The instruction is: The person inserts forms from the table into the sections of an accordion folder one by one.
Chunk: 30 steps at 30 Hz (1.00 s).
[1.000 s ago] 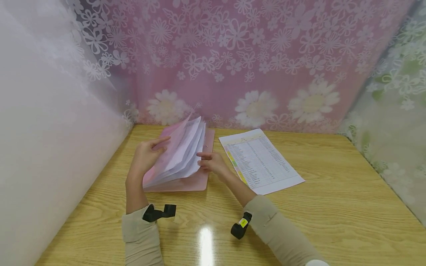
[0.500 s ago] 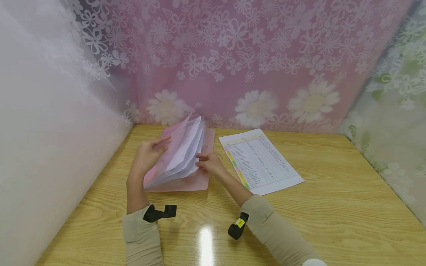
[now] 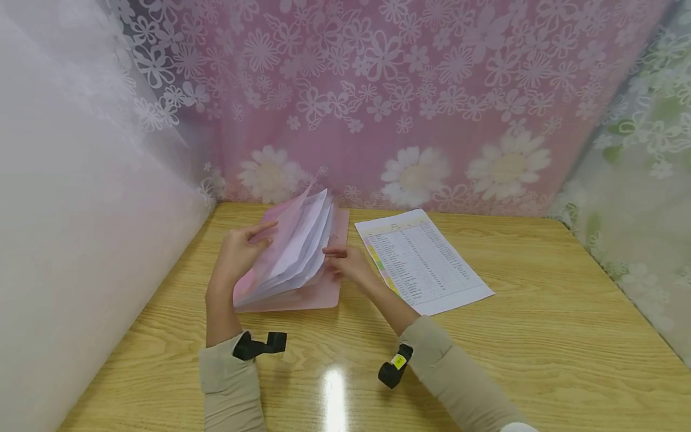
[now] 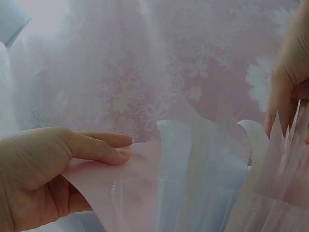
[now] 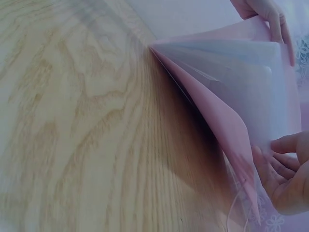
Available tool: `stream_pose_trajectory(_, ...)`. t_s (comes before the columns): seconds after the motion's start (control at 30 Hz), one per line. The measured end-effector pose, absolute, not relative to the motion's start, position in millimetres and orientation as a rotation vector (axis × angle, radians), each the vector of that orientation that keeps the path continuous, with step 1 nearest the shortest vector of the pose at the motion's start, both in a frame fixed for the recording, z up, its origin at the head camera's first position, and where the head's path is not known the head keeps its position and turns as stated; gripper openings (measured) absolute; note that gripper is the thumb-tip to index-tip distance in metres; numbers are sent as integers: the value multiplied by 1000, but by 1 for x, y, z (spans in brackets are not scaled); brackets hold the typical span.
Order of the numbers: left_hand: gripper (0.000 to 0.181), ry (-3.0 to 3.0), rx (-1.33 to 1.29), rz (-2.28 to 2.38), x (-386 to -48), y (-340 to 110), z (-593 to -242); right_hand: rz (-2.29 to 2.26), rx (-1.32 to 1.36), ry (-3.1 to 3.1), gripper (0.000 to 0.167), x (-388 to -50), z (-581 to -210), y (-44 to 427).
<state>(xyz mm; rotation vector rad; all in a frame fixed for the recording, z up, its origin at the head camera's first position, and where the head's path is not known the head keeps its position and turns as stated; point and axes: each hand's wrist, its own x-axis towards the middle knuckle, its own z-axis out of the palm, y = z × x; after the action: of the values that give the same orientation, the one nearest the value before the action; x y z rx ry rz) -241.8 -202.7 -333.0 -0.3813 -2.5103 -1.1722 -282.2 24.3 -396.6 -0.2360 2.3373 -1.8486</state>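
A pink folder (image 3: pixel 321 298) stands partly fanned at the table's back left, its clear sleeves (image 3: pixel 297 258) holding white papers. My left hand (image 3: pixel 236 257) grips the raised front cover, thumb on one face and fingers on the other, as the left wrist view shows on the pink cover (image 4: pixel 137 164). At the folder's right side, my right hand (image 3: pixel 351 265) has its thumb and fingers at the loose edges of the sleeves. In the right wrist view the right hand (image 5: pixel 289 181) pinches a sleeve edge above the pink back cover (image 5: pixel 219 113); exactly how many sleeves is hidden.
A printed sheet (image 3: pixel 429 264) with a table and coloured cells lies to the right of the folder. The wooden table (image 3: pixel 540 336) ends at a pink flowered curtain (image 3: pixel 345 108). A white wall (image 3: pixel 97 210) borders the left.
My right hand shifted slightly left along the sleeve edges, then back right. The left hand has stayed on the raised cover, and the folder and printed sheet are almost unmoved.
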Motion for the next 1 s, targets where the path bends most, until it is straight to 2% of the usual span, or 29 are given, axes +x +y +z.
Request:
stream_pose_trajectory(0.43,33,-2531,-370,-1197,-242,-204,-333,-1982,-306,2269,28,-288,-391,84)
stream_pose_trajectory(1.0,34,-2533,-383,-1188,-241,-204,-334,-1938,-134,2411,36,-289,-393,175)
